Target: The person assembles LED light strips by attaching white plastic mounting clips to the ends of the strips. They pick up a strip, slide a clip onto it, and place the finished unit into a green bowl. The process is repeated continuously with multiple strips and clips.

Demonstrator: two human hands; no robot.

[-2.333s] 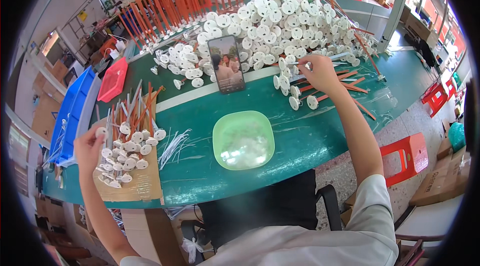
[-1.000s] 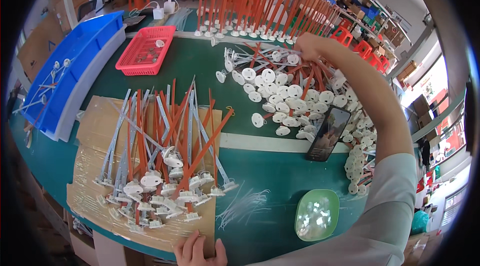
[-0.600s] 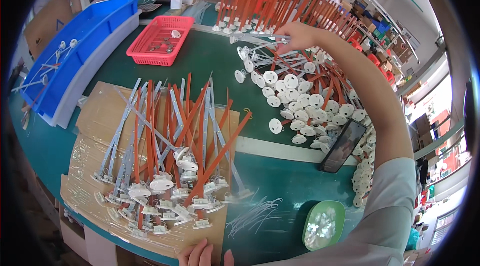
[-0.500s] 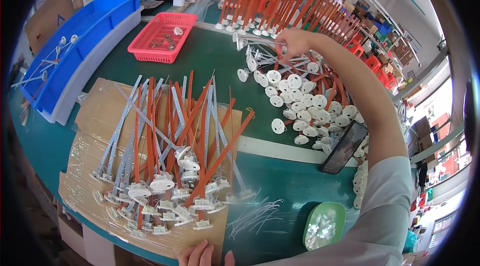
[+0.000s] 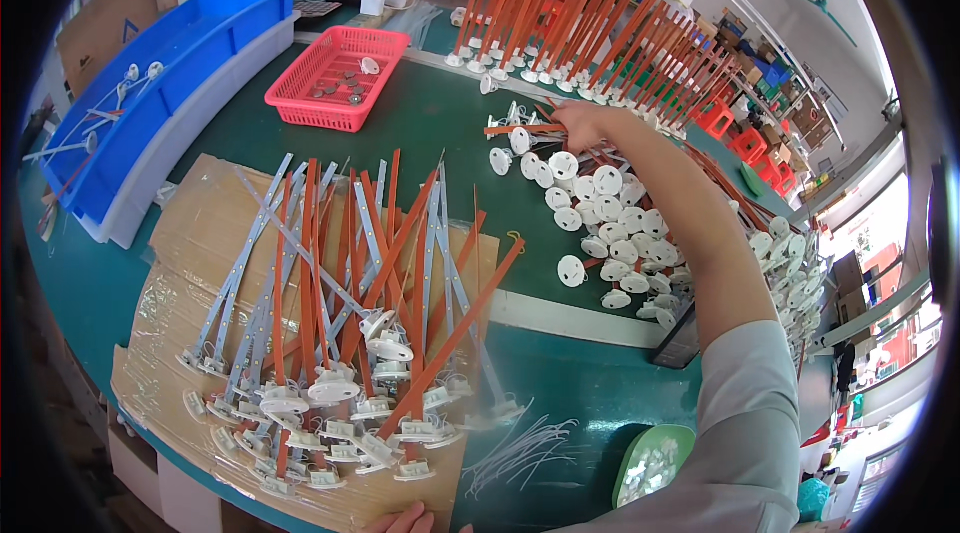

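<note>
My right hand (image 5: 580,125) reaches far over the table to the back end of a heap of strips with round white bases (image 5: 606,180). Its fingers curl down among the strips, and what lies between them is hidden. An orange strip (image 5: 525,130) runs out to the left of this hand. At the lower edge my left hand (image 5: 407,519) shows only its fingers, stretched out on the cardboard sheet (image 5: 150,333). Orange and silver strips (image 5: 390,263) with white end pieces lie on that sheet, crossing one another.
Upright orange strips (image 5: 590,23) stand in rows at the back. A pink basket (image 5: 290,113) and a blue tray (image 5: 215,28) are at left. White ties (image 5: 520,451), a green bowl (image 5: 686,445) of small pieces and a dark phone (image 5: 680,341) lie nearer me.
My right hand has moved down and slightly inward into the heap; the strips seen blurred left of it earlier now lie lower. The view has shifted a little. My left fingers are lower in the picture.
</note>
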